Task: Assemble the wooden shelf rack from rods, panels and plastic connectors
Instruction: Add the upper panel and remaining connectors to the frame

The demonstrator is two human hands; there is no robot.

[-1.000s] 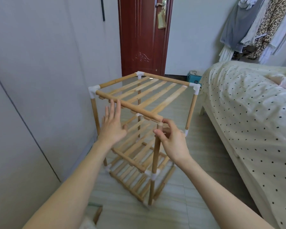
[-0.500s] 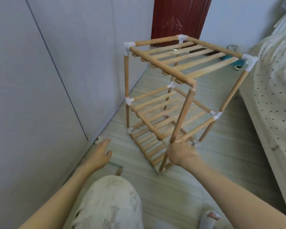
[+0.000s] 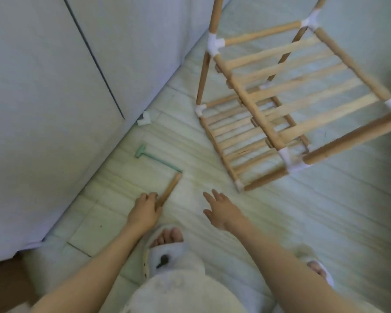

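The wooden shelf rack [image 3: 278, 105] stands on the floor at the upper right, its slatted panels joined to rods by white plastic connectors [image 3: 216, 42]. A short loose wooden rod [image 3: 170, 188] lies on the floor in front of me. My left hand [image 3: 145, 210] is down at the rod's near end, fingers curling onto it. My right hand [image 3: 221, 208] hovers just right of it with fingers spread, holding nothing. A loose white connector [image 3: 144, 119] lies by the wall.
A small green plastic hammer [image 3: 155, 159] lies on the floor beyond the rod. A grey wardrobe wall [image 3: 54, 86] runs along the left. My slippered feet [image 3: 165, 242] and knee fill the bottom of the view.
I have bent down, and the view swung from the rack to the floor. My right hand let go of the rack's front rod. My left hand reached down onto the loose rod.
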